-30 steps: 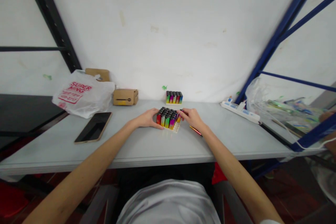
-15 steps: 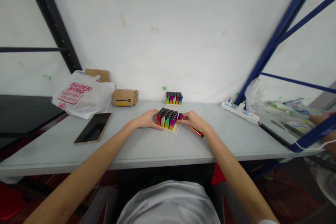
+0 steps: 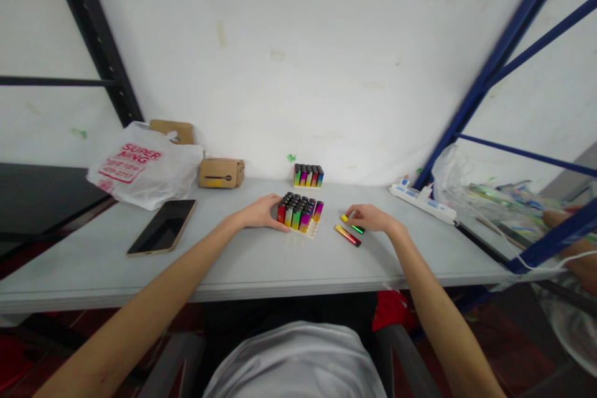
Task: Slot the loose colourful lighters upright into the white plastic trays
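Observation:
A white tray [image 3: 311, 230] packed with several rainbow-coloured lighters [image 3: 298, 210] stands upright at the middle of the grey table [image 3: 261, 255]. My left hand [image 3: 260, 211] rests against the tray's left side, fingers curled round it. My right hand [image 3: 373, 219] lies on the table to the right of the tray, fingers closing on a yellow-green lighter [image 3: 352, 224]. A red-yellow lighter [image 3: 347, 236] lies flat just in front of it, untouched.
A second small row of lighters [image 3: 308, 175] stands by the wall. A phone [image 3: 161, 226], a white plastic bag [image 3: 142, 165] and a cardboard box [image 3: 221, 172] are at the left. A power strip [image 3: 422, 202] and blue rack frame [image 3: 494, 74] are at the right. Another person's hand [image 3: 581, 264] shows far right.
My right hand has left the tray's right side and moved right onto the loose lighters on the table. My left hand has stayed at the tray.

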`<state>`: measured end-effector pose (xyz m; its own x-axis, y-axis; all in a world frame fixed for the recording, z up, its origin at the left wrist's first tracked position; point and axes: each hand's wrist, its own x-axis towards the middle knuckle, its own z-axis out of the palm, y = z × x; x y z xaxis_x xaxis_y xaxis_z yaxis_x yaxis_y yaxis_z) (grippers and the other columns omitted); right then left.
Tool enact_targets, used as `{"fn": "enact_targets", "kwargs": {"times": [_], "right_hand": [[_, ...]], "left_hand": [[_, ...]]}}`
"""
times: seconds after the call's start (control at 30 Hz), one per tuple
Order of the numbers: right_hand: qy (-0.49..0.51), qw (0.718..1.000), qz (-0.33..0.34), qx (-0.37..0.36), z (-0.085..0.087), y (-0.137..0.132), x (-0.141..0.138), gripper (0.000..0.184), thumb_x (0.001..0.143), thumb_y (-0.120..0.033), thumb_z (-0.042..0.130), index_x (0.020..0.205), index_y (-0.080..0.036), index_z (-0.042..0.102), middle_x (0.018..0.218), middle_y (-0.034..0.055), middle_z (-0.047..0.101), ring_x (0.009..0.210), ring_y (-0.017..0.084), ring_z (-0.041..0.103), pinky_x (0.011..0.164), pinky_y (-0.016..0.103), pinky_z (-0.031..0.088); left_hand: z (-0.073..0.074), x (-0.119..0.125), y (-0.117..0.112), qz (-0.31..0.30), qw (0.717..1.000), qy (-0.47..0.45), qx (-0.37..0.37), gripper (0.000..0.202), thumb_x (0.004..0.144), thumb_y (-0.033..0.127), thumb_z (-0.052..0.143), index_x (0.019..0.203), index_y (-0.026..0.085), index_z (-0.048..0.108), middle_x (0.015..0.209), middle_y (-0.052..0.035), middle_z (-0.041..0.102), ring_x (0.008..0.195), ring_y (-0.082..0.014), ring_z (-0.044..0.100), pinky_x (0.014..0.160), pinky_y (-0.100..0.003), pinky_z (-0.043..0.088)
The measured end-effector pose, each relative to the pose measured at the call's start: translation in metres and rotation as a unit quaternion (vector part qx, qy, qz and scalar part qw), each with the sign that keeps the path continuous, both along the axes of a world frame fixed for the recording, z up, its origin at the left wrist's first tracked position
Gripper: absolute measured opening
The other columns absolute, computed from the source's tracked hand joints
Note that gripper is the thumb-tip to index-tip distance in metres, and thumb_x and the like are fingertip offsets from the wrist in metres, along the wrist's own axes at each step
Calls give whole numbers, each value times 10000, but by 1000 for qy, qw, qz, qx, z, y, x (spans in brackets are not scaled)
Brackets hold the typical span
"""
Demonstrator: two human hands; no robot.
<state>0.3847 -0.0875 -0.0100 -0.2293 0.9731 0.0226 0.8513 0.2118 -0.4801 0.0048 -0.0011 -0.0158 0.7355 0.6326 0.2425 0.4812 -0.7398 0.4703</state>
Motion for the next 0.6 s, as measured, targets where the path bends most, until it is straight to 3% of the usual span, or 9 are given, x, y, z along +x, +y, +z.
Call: {"fn": "enact_targets", "kwargs": {"times": [0.17, 0.33, 0.43, 0.5, 0.6], "right_hand": [[14, 997, -13, 70, 2, 18, -6, 166, 739, -314, 780, 855, -199, 755, 779, 59, 734, 625, 173, 622, 602, 262, 450], [104, 992, -33, 68, -6, 17, -22, 358, 923, -460, 562, 1123, -204, 714, 821, 62, 741, 479, 145, 573, 545, 287, 468], [130, 983, -4, 126, -10, 11, -28, 368, 931, -485, 531, 1048, -214, 750, 911, 89, 759, 750, 220, 680, 690, 321, 510], [143, 975, -5, 168, -10, 9, -29, 348, 899, -500, 577, 1001, -221, 760, 954, 83, 759, 837, 232, 674, 746, 326, 501], [190, 964, -69, 175, -10, 9, -29, 401, 805, -572, 678, 924, -194, 735, 732, 38, 703, 614, 178, 577, 599, 293, 444]], "left_hand": [[1, 0, -1, -2, 1000, -12, -11, 923, 549, 699, 828, 1275, 167, 627, 1263, -124, 638, 1172, -357, 580, 1055, -429, 441], [1, -1, -1, -1, 1000, -11, -10, 912, 548, 698, 829, 1278, 191, 623, 1287, -110, 631, 1176, -353, 578, 1058, -436, 442], [-1, -2, 1, -1, 1000, -13, -11, 884, 555, 698, 826, 1256, 195, 632, 1264, -102, 638, 1168, -346, 578, 1058, -432, 444], [-2, -2, 2, 1, 1000, -16, -11, 874, 555, 702, 824, 1237, 188, 640, 1243, -101, 643, 1158, -346, 581, 1050, -430, 449], [-2, -2, 2, 0, 1000, -11, -10, 893, 553, 707, 823, 1245, 175, 634, 1249, -112, 634, 1175, -349, 574, 1066, -426, 439]]}}
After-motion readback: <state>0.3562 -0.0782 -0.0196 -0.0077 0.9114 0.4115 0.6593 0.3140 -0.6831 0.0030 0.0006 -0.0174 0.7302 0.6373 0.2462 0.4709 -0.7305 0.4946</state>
